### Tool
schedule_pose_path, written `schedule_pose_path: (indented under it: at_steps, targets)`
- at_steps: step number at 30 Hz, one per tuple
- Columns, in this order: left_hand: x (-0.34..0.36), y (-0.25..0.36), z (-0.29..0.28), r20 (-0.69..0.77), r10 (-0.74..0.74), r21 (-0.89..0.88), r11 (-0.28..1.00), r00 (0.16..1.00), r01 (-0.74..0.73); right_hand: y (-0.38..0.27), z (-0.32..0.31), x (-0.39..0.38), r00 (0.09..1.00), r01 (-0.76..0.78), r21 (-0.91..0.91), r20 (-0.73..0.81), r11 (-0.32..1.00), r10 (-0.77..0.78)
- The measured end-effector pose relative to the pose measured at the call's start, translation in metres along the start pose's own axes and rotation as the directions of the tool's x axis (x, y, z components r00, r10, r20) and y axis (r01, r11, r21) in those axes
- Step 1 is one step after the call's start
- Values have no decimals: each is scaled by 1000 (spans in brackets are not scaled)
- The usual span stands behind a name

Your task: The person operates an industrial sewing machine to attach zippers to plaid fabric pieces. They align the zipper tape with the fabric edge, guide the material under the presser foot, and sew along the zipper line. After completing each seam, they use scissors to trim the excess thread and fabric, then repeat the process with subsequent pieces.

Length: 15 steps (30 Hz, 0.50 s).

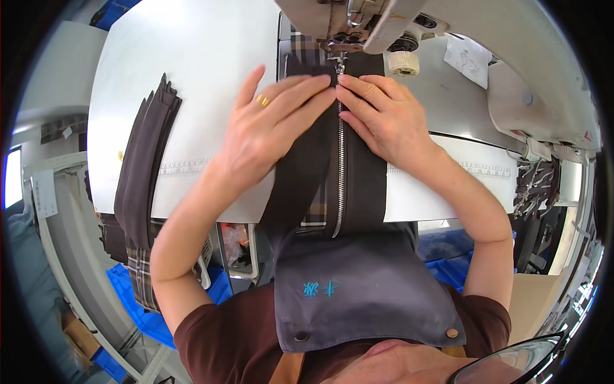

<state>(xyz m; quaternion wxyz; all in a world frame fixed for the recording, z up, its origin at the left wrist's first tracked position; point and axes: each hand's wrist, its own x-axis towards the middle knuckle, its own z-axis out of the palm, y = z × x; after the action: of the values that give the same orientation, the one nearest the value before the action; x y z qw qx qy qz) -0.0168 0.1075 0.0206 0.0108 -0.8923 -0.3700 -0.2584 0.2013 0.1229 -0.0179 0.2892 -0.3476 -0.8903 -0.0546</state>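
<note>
Grey apron bib (364,294) sits closest, below the table edge. Left hand (272,131) lies flat, fingers together, pressing dark fabric panel (300,166). Right hand (387,118) flat too, fingertips beside the metal zipper (339,173). Presser foot (339,61) just ahead of both. Keep both sides evenly taut, zipper straight. Spare dark strips (147,160) well left.

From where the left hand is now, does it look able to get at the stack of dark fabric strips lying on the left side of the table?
Probably yes. The left hand presses flat on the dark zippered fabric; the stack of dark strips lies to its left on the white table, with only bare tabletop showing between them.
</note>
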Motion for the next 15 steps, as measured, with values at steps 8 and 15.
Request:
schedule_pose_path:
  at_steps: [8,15]
  targets:
    - [14,-23,32,47,74,-11,997,996,-74,0,-2,2,1000,-13,26,18,1000,13]
    - [17,-27,39,31,39,-107,994,999,-35,0,-3,2,999,-15,37,29,999,14]
